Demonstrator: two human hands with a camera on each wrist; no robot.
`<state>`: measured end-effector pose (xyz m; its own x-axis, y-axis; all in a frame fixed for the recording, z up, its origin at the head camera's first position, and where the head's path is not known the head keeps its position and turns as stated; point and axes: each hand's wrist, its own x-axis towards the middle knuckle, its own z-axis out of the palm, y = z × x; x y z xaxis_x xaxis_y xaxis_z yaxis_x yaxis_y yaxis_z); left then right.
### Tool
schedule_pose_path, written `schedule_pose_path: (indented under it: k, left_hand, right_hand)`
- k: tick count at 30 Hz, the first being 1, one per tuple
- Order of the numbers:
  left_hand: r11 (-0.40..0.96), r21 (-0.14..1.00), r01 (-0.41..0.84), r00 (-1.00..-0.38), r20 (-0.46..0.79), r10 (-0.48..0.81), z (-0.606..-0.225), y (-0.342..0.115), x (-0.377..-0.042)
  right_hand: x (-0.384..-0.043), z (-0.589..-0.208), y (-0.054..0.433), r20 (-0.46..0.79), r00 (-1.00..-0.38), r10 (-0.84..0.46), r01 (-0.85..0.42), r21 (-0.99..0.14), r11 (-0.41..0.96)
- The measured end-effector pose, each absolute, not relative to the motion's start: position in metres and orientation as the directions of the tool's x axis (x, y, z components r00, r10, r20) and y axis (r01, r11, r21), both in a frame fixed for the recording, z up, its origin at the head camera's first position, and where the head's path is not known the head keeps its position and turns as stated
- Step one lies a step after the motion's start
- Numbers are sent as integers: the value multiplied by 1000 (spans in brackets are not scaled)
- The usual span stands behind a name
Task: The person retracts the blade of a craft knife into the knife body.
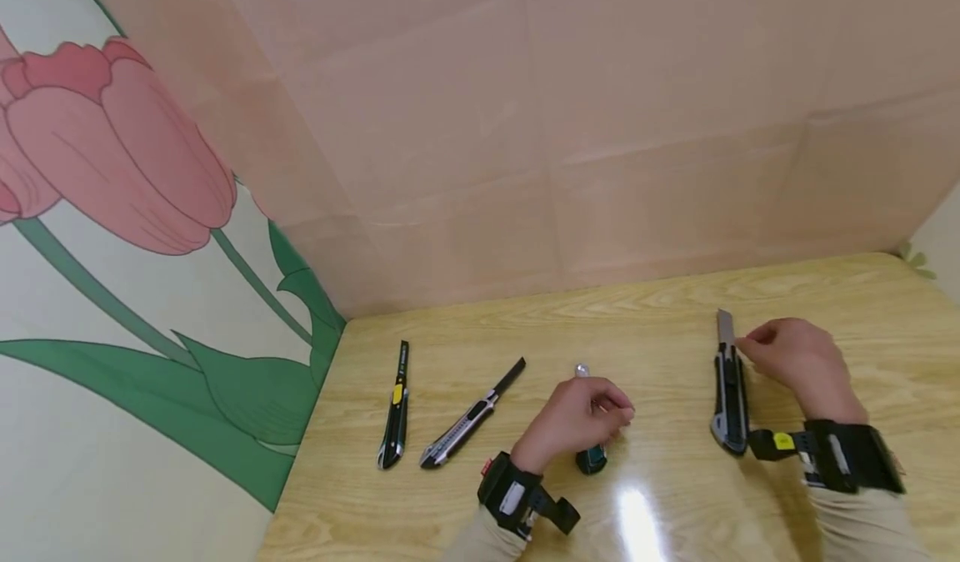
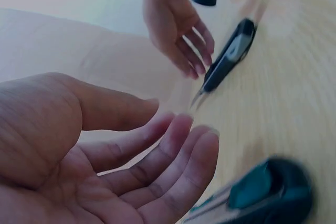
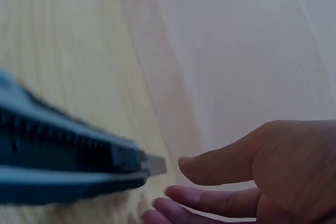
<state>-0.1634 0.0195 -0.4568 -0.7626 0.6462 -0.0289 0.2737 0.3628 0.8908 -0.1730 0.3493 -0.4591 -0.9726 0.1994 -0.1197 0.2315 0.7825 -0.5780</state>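
Note:
My left hand (image 1: 576,416) hovers over a utility knife with a dark teal end (image 1: 592,459), hiding its middle. In the left wrist view the loosely bent fingers (image 2: 176,182) and thumb hold nothing, and that knife's teal body (image 2: 268,190) lies beside them. At the right, my right hand (image 1: 806,362) is by a larger grey-and-black utility knife (image 1: 729,399), whose blade (image 1: 725,327) is out and points to the back. Seen from the right wrist, thumb (image 3: 220,169) and fingers are parted just off the blade tip (image 3: 156,165), gripping nothing.
Two more utility knives lie on the wooden table (image 1: 330,495) at the left: a slim black one with a yellow slider (image 1: 397,395) and a silver-and-black one (image 1: 461,433) with a dark blade out. Behind the table hangs a pinkish-brown sheet (image 1: 562,128); a tulip-painted wall (image 1: 127,162) borders the left.

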Motion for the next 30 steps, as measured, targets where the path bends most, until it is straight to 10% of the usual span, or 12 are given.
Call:
schedule_pose_path:
  k: [30]
  left_hand:
    - [500, 785, 365, -752, -67, 655, -480, 82, -137]
  right_hand:
    - [-174, -485, 339, -193, -959, 208, 284, -667, 689]
